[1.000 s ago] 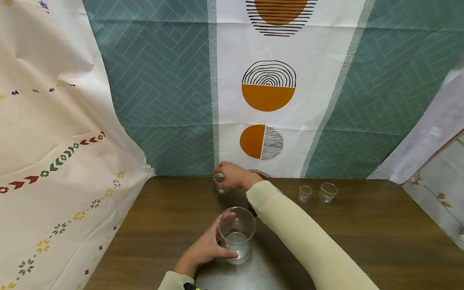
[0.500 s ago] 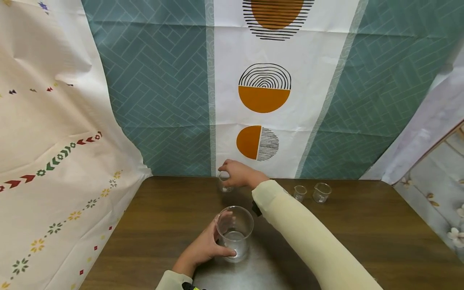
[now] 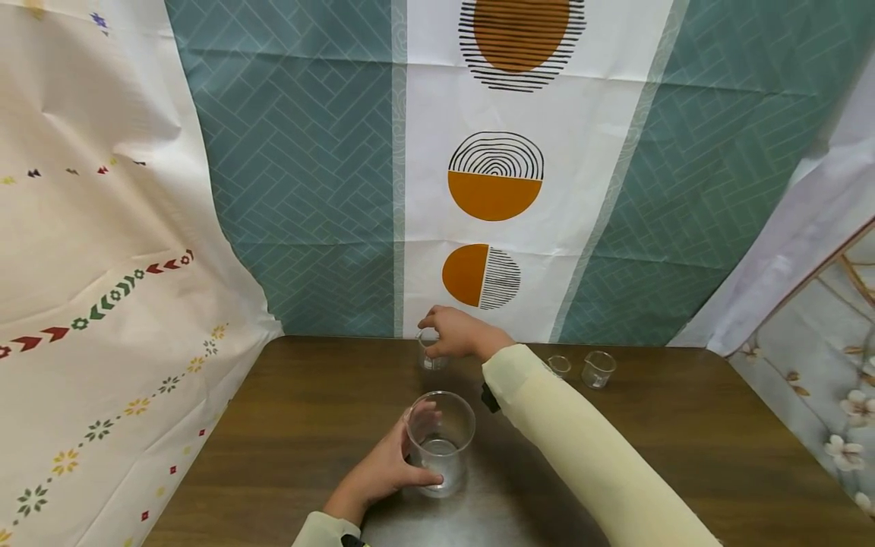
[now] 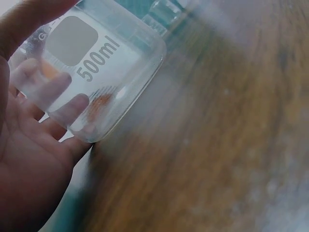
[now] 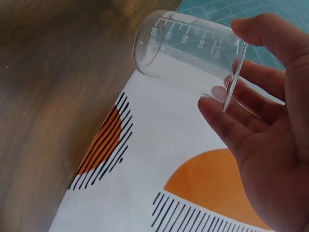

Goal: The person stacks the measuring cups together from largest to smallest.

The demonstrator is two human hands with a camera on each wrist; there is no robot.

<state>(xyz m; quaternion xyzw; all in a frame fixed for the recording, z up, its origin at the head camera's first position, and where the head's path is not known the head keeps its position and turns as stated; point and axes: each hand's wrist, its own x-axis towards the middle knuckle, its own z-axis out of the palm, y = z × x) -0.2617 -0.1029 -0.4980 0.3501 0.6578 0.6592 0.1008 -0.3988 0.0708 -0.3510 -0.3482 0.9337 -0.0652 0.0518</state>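
Observation:
My left hand (image 3: 393, 462) grips a large clear beaker (image 3: 447, 460) standing upright on the front middle of the table, thumb on the near side and fingers behind. In the left wrist view this beaker (image 4: 125, 53) bears a "500ml" mark. At the table's back edge, my right hand (image 3: 461, 333) holds a smaller glass beaker (image 3: 432, 358) by its rim. In the right wrist view, thumb and fingers pinch the rim of that beaker (image 5: 181, 55), whose white scale runs to 100. Whether its base touches the table I cannot tell.
Right of my right forearm stand a tiny beaker (image 3: 559, 366), partly covered by the sleeve, and a slightly bigger beaker (image 3: 598, 372). A patterned cloth (image 3: 355, 190) hangs behind the brown wooden table (image 3: 307, 425). Flowered cloth (image 3: 137, 342) drapes the left side.
My right hand has shifted a little to the right along the back edge with the smaller beaker. The sleeve now partly hides the tiny beaker. My left hand keeps its grip; the view tilts slightly.

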